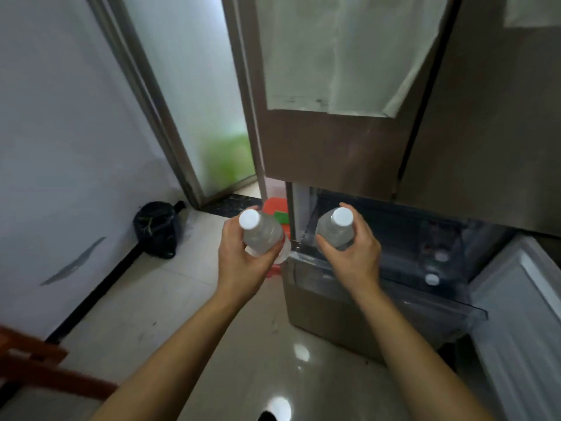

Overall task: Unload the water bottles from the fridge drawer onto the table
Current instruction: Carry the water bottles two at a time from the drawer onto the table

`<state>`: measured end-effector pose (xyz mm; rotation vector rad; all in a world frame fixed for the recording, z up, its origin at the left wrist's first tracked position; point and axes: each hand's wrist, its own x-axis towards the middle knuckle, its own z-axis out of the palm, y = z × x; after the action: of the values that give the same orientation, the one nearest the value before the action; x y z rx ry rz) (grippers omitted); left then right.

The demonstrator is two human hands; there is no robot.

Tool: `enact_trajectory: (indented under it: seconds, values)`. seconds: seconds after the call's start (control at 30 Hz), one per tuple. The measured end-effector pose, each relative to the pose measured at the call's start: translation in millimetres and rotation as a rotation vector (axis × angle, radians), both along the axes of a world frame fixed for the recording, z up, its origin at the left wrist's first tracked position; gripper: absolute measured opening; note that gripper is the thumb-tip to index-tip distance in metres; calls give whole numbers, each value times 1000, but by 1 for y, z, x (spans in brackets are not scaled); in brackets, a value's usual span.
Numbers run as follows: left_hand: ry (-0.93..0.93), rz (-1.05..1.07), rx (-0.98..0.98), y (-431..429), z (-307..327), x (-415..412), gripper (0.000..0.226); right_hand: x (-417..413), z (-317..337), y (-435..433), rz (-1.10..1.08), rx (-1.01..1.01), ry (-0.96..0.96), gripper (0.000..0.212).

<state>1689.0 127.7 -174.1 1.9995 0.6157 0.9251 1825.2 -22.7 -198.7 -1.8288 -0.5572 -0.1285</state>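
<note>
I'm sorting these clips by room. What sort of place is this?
Most likely a home kitchen, or a corner beside one. There is a tall fridge with its bottom drawer pulled open, a glossy tiled floor, and a black bin bag against the wall.

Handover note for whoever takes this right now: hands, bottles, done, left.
Left hand: holds a bottle upright, over the floor beside the drawer.
Right hand: holds a second bottle over the open drawer's left end.
Drawer: at least two white caps show inside.
Done: two bottles out, in hand.
Left: carry both to the table (out of view), then unload the rest.
</note>
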Motion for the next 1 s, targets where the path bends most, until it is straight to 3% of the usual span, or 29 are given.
enact_trajectory:
  seconds: [0.17,0.33,0.63,0.8,1.0]
  values:
    - [-13,194,-5,47,11,-97,60,-69,6,70,229,-79,-21,72]
    - [65,330,-4,106,12,-223,69,-165,21,156,455,-108,-101,67]
    - [228,600,6,226,11,-497,73,-401,19,341,882,-206,-195,66]
    - [208,775,-63,286,5,-622,77,-525,14,428,1073,-191,-179,61]
    - [166,909,-130,353,-9,-714,72,-621,-5,526,1248,-252,-238,69]
